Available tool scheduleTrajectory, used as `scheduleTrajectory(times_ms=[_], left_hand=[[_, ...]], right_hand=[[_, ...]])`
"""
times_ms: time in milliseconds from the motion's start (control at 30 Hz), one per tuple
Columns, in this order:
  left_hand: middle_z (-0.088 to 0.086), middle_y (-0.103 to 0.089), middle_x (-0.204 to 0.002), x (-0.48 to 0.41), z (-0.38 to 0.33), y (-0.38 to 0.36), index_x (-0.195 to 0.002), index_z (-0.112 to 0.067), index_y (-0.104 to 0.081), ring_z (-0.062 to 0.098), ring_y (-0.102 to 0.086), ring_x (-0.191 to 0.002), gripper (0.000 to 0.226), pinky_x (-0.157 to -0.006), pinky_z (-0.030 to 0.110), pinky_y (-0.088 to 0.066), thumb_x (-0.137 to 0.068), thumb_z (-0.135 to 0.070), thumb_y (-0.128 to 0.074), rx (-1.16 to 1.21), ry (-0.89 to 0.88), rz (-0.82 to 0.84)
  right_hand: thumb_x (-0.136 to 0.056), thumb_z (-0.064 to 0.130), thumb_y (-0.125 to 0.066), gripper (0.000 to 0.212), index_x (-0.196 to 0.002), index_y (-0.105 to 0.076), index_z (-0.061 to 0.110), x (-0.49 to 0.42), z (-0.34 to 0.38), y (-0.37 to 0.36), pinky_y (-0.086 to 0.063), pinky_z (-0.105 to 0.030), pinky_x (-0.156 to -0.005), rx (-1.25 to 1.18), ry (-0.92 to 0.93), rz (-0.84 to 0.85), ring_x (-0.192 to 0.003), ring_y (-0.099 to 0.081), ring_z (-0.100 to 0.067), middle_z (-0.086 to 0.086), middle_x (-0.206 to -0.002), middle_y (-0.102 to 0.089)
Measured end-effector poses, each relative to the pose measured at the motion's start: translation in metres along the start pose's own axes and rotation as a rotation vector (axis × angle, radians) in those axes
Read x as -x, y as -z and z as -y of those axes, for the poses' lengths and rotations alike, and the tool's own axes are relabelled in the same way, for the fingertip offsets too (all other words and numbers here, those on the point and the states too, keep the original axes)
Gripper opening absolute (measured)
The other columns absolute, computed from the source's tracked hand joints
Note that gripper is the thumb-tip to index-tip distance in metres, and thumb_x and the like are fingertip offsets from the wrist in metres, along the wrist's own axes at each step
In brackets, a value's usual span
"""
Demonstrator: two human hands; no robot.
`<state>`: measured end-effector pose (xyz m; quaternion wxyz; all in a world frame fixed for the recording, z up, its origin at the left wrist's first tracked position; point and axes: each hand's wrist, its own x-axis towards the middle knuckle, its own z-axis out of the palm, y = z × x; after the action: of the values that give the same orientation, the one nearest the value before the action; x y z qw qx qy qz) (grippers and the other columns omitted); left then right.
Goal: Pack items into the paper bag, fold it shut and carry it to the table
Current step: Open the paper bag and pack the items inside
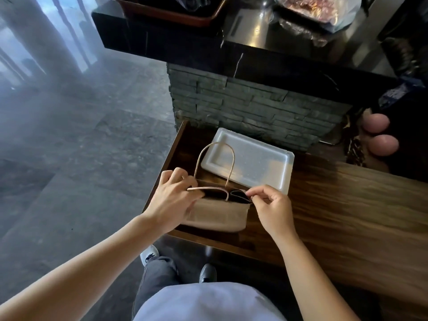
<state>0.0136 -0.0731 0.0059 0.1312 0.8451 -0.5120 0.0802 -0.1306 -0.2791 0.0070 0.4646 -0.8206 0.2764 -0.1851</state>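
Pale shirt front (208, 302), dark trousers and two shoes: bottom of view, nearest the wearer, standing on grey stone floor.

Left hand (172, 198): fingers curled over the left end of the bag mouth, closed on the rim and on one twisted-paper handle, which lies flat across the opening.

Right hand (271, 207): thumb and forefinger pinched shut on the right end of the rim, at the side gusset; remaining fingers loosely curled.

Paper bag (217, 216): brown kraft, small, upright at the left end of the wooden counter (347, 205), close to its near edge. Mouth held open; interior dark (contents, if any, cannot be made out). Second handle (215, 158) stands up in a loop.

Handling, judged: light, thin-walled, creases readily, tears at the gussets if pulled hard. Best held at both ends of the rim for folding, by the paired handles for carrying.

White foam container (250, 165): closed lid, flat, just behind the bag toward the far edge. Likely light and crushable; grip by its long sides.

Stacked-stone pillar (243, 105) beyond, under a black ledge bearing trays.
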Motion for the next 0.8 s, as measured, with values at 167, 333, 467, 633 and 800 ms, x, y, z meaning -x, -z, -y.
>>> scheduleTrajectory(times_ms=[167, 333, 467, 633, 800], left_hand=[[-0.004, -0.065, -0.095, -0.006, -0.013, 0.011, -0.083, -0.027, -0.073, 0.028, -0.051, -0.097, 0.019, -0.078, 0.041, -0.041, -0.066, -0.018, -0.073, -0.096, 0.002, -0.025], [-0.002, -0.068, -0.09, 0.006, -0.026, 0.021, -0.092, -0.023, -0.069, 0.024, -0.062, -0.086, 0.029, -0.079, 0.037, -0.047, -0.067, -0.008, -0.063, -0.067, -0.268, 0.039], [-0.003, -0.066, -0.085, 0.009, -0.03, 0.034, -0.099, -0.025, -0.06, 0.02, -0.062, -0.067, 0.037, -0.067, 0.032, -0.054, -0.068, -0.005, -0.065, -0.032, -0.447, 0.254], [0.0, -0.067, -0.077, 0.02, -0.033, 0.051, -0.115, -0.023, -0.052, 0.021, -0.062, -0.055, 0.038, -0.054, 0.031, -0.057, -0.081, -0.009, -0.063, -0.113, -0.591, 0.374], [-0.013, -0.061, -0.12, 0.017, -0.022, 0.075, -0.112, -0.036, -0.058, 0.008, -0.061, -0.105, 0.05, -0.086, 0.027, -0.056, -0.075, -0.003, -0.051, 0.23, -0.402, 0.542]], right_hand=[[-0.084, 0.007, -0.059, 0.022, -0.084, -0.075, 0.021, -0.01, 0.048, 0.006, -0.052, -0.01, -0.072, 0.157, 0.313, 0.062, -0.081, -0.066, -0.001, 0.009, -0.085, -0.073], [-0.09, 0.015, -0.052, 0.026, -0.093, -0.071, 0.033, -0.03, 0.083, -0.011, -0.052, -0.009, -0.066, 0.249, 0.214, 0.662, -0.081, -0.067, 0.002, 0.015, -0.087, -0.071], [-0.077, 0.02, -0.069, 0.04, -0.116, -0.059, 0.026, -0.05, 0.076, -0.037, -0.052, -0.029, -0.067, 0.734, -0.055, 0.975, -0.087, -0.063, -0.022, 0.0, -0.101, -0.066], [-0.068, 0.015, -0.075, 0.109, -0.149, -0.008, 0.041, -0.06, 0.057, -0.052, -0.053, -0.043, -0.086, 0.963, -0.025, 0.931, -0.116, -0.054, -0.033, -0.012, -0.141, -0.045], [-0.07, 0.017, -0.074, 0.117, -0.147, 0.009, 0.046, -0.063, 0.042, -0.058, -0.05, -0.047, -0.094, 1.04, -0.05, 1.002, -0.127, -0.045, -0.037, -0.012, -0.153, -0.027]])
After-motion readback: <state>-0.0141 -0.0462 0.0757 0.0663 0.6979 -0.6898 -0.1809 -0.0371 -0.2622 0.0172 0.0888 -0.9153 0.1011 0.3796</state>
